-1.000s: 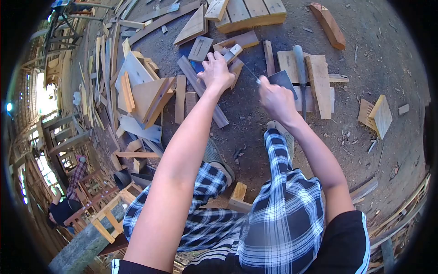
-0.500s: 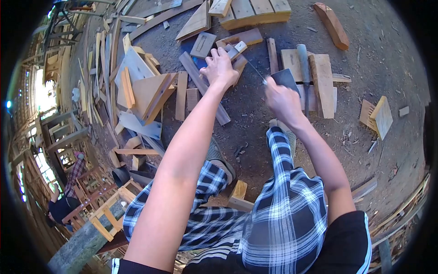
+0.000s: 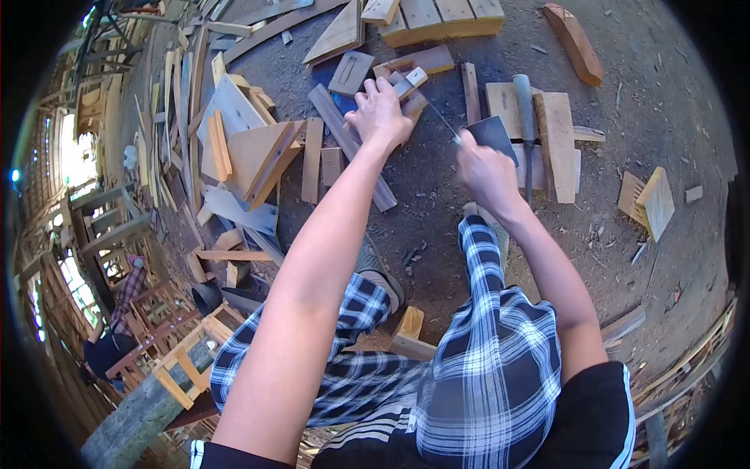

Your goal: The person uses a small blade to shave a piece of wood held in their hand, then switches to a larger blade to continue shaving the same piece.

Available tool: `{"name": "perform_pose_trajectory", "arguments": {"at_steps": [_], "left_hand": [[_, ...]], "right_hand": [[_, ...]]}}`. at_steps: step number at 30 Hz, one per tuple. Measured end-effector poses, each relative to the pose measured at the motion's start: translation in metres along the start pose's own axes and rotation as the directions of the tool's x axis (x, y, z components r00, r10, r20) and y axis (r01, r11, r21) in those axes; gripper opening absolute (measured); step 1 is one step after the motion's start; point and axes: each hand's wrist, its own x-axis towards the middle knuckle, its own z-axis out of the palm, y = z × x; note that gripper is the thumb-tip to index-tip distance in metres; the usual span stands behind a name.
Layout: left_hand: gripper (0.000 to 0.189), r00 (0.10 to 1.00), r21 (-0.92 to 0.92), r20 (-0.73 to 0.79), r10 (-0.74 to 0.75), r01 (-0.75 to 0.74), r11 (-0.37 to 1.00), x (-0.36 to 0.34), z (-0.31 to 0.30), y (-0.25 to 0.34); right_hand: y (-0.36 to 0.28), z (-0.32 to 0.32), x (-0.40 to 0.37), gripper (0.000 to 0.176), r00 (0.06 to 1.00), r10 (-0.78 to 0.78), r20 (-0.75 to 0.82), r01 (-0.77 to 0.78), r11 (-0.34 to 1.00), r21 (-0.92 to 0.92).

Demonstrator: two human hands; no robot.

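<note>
My left hand (image 3: 380, 117) is closed over a small pale-ended wooden piece (image 3: 416, 77), pressing it against other wood blocks on the ground. My right hand (image 3: 488, 168) is closed around the near end of a thin, saw-like blade (image 3: 441, 116), seen almost edge-on. Its far end reaches the wood beside my left fingers; its handle is hidden in my fist. A dark flat square plate (image 3: 494, 137) lies just beyond my right knuckles. To its right rests a chisel-like tool with a grey handle (image 3: 523, 102), beside a thick wood block (image 3: 556, 148).
Angled wooden pieces (image 3: 254, 164) are piled at left. A slatted wooden block (image 3: 441, 27) stands at the top, and a reddish beam (image 3: 574, 45) lies at upper right. A comb-cut wood piece (image 3: 656, 203) is farther right. Another person (image 3: 113, 348) is at far left.
The view has shifted slightly, so the ground objects appear a little farther right. Both hands keep nearly the same position and grip, and the blade still meets the wood.
</note>
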Motion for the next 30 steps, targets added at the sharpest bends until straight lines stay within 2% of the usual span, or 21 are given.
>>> {"name": "perform_pose_trajectory", "arguments": {"at_steps": [3,6,7,9,13,15,18,19,21,24,28,30], "left_hand": [[0.076,1.000,0.007,-0.012,0.010,-0.010,1.000,-0.003,0.002,-0.002],[0.077,0.999,0.006,-0.015,0.032,-0.032,0.999,0.000,0.002,-0.001],[0.077,0.999,0.009,-0.019,0.043,-0.043,0.999,0.002,0.002,0.001],[0.078,1.000,-0.010,0.012,0.001,-0.001,1.000,0.002,0.000,-0.001],[0.076,1.000,0.009,-0.008,0.017,-0.017,1.000,0.003,0.004,-0.002],[0.074,1.000,-0.005,-0.006,-0.003,0.003,1.000,0.001,0.008,-0.005],[0.074,0.999,0.009,-0.034,0.022,-0.022,1.000,0.002,0.006,-0.003],[0.078,0.999,-0.010,-0.030,0.020,-0.021,1.000,0.004,0.007,-0.003],[0.071,1.000,-0.021,-0.024,0.010,-0.010,1.000,0.001,0.005,-0.002],[0.072,1.000,-0.022,0.005,-0.010,0.010,1.000,0.002,0.002,-0.001],[0.082,1.000,0.024,0.000,-0.023,0.023,0.999,0.004,0.004,0.000],[0.082,1.000,0.019,0.002,-0.027,0.027,0.999,0.002,0.006,-0.003]], "right_hand": [[0.005,-0.005,-0.020,0.014,0.995,0.069,0.078,-0.066,0.997,-0.046],[-0.007,0.000,0.022,0.012,0.999,-0.011,-0.031,0.010,1.000,-0.024],[-0.011,0.008,0.042,0.011,0.997,-0.042,-0.069,0.037,0.996,-0.078],[-0.015,0.018,0.065,0.010,0.995,-0.038,-0.093,0.030,0.996,-0.085],[-0.005,0.003,0.022,0.011,0.996,-0.034,-0.076,0.030,0.998,-0.051],[0.000,-0.009,-0.011,0.012,0.995,0.073,0.066,-0.068,0.995,-0.076],[0.004,-0.012,-0.014,0.014,0.994,0.082,0.078,-0.080,0.996,-0.030],[-0.001,-0.005,0.007,0.015,0.996,0.065,0.053,-0.064,0.997,-0.031],[-0.006,0.015,0.041,0.015,0.999,-0.015,-0.049,0.011,0.997,-0.073],[-0.008,0.021,0.065,0.014,0.999,-0.014,-0.049,0.013,1.000,-0.018],[0.002,0.004,0.005,0.012,0.999,-0.012,-0.046,0.011,1.000,-0.023],[0.008,-0.003,-0.022,0.014,0.989,0.092,0.113,-0.089,0.996,-0.027]]}}
